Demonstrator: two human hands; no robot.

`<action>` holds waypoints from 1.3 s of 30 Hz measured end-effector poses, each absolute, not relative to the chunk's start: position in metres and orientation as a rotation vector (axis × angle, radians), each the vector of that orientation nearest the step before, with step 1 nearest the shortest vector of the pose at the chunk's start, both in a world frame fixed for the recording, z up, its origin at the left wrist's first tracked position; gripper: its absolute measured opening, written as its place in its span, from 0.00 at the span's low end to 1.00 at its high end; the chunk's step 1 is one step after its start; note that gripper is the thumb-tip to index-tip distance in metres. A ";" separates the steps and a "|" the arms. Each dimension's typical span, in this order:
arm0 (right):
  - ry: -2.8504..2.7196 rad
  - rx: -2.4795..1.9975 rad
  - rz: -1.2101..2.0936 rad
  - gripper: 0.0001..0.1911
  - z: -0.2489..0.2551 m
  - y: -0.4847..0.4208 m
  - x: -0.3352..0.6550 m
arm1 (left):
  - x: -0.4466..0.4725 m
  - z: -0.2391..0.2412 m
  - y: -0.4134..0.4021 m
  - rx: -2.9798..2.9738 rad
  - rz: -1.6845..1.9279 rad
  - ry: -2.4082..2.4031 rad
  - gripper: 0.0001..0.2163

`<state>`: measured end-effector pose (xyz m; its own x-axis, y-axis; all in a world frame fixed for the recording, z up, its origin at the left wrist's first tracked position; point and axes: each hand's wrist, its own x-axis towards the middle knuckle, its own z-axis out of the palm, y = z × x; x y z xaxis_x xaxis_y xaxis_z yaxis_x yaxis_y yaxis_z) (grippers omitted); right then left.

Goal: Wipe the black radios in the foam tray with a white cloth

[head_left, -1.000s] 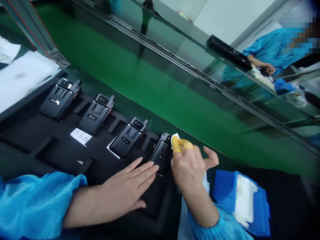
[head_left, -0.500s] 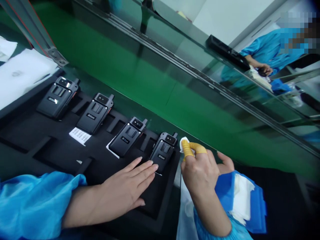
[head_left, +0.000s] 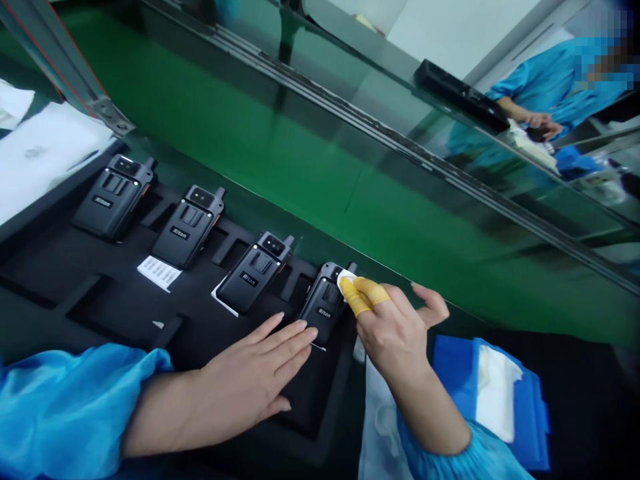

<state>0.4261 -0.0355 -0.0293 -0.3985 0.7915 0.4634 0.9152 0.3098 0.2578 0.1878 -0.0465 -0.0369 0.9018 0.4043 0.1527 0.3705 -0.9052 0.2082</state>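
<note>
Several black two-way radios with camera windows and stub antennas lie back-up in a row on a black foam tray (head_left: 120, 280). My left hand (head_left: 250, 373) is spread flat, its fingertips on the lower end of the rightmost radio (head_left: 323, 313). Yellow finger cots cover two fingers of my right hand (head_left: 395, 327). Those fingers press a small white wipe (head_left: 345, 275) against the top of that same radio, over its camera window. Left of it lie a second radio (head_left: 255, 273), a third radio (head_left: 185, 230) and the far-left radio (head_left: 113, 200).
White label sheets (head_left: 159, 272) show beside two radios. To the right stands a blue box (head_left: 453, 367) with white wipes (head_left: 497, 393). A green panel with a metal rail (head_left: 320, 110) runs behind the tray. Beyond the glass, a person in blue (head_left: 545, 87) handles something dark.
My right hand has moved left, bringing the wipe from beside the rightmost radio onto its camera end. My left hand has stayed in place.
</note>
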 end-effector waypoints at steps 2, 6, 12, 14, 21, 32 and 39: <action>-2.321 -1.569 -0.749 0.13 -0.029 -0.039 0.429 | 0.188 -0.036 -0.046 2.899 0.298 0.586 0.24; -2.309 -1.584 -0.847 0.11 -0.024 -0.043 0.429 | 0.187 -0.034 -0.047 2.893 0.292 0.587 0.24; -2.341 -1.533 -0.816 0.12 -0.012 -0.037 0.411 | 0.186 -0.035 -0.048 2.857 0.280 0.597 0.25; -2.412 -1.447 -0.818 0.14 -0.010 -0.029 0.403 | 0.186 -0.035 -0.048 2.858 0.283 0.604 0.26; -2.376 -1.592 -0.862 0.13 -0.015 -0.009 0.413 | 0.186 -0.032 -0.047 2.844 0.257 0.591 0.25; -2.264 -1.674 -0.834 0.12 -0.016 -0.019 0.408 | 0.186 -0.036 -0.048 2.884 0.253 0.592 0.26; -2.249 -1.680 -0.811 0.13 -0.026 -0.024 0.410 | 0.186 -0.037 -0.048 2.890 0.277 0.589 0.25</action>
